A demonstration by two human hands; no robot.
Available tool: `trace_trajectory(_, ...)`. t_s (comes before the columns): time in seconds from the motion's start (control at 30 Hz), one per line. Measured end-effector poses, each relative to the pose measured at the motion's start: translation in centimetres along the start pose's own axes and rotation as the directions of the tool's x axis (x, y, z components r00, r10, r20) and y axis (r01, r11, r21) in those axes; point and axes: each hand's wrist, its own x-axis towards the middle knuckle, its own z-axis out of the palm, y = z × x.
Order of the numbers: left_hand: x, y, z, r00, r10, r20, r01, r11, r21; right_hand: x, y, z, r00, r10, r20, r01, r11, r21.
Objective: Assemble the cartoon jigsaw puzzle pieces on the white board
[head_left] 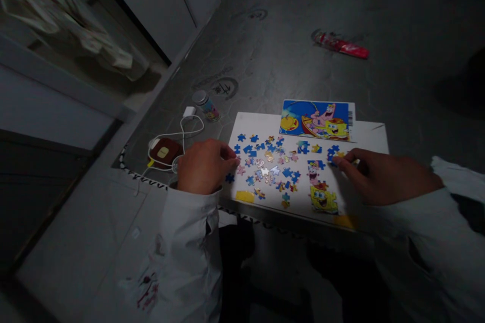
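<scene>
Loose jigsaw puzzle pieces (267,171), many of them blue, lie spread over a white board (364,136). My left hand (204,166) is at the board's left edge, thumb and forefinger nearly together beside the pieces; whatever is between them is hidden. At the right, my right hand (379,174) has its thumb and forefinger closed on a blue and yellow puzzle piece (333,152) resting on the board. Just below it sits a joined puzzle section (322,197) showing a yellow cartoon face, with a pink character above. The reference picture card (316,120) lies across the board's top edge.
Behind the board is a small clear jar (206,106) with a grey lid. A brown round-cornered case (164,152) and a white charger (189,112) with its cable lie left. A red packet (341,44) lies farther back. The table edge (151,180) has striped trim.
</scene>
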Motion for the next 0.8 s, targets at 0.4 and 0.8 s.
trace_trajectory(0.4, 0.5, -0.2, 0.2, 0.999, 0.025, 0.029, -0.025, 1.000, -0.002, 1.1, 2.0, 0.5, 0.997, 0.039, 0.068, -0.041, 0.999, 0.022)
trace_trajectory(0.8, 0.3, -0.3, 0.3, 0.998, 0.049, 0.028, -0.049, 0.999, -0.006, -0.5, -0.4, 0.4, 0.997, 0.073, 0.000, -0.073, 0.997, -0.007)
